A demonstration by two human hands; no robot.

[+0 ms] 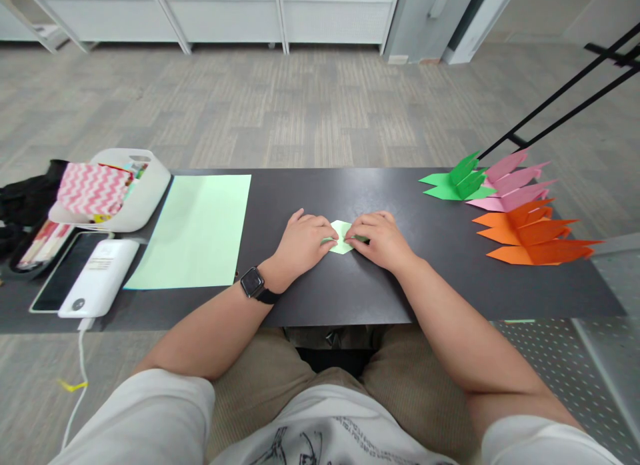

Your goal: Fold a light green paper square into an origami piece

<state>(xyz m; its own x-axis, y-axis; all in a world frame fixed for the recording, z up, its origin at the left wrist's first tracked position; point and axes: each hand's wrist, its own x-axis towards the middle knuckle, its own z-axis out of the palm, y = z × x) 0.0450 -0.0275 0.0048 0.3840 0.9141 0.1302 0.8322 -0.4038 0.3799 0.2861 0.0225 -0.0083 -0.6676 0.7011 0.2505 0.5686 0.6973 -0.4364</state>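
Right of the white basket (156, 197), fingers (369, 220) partly hide the folded paper (342, 237). Left of it, a black bundle (27, 197) is cut off.

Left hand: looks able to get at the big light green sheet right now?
Probably yes: only dark tabletop shows between the left hand and the light green sheet. The hand is pinching the small folded paper, though, so it would likely need releasing first.
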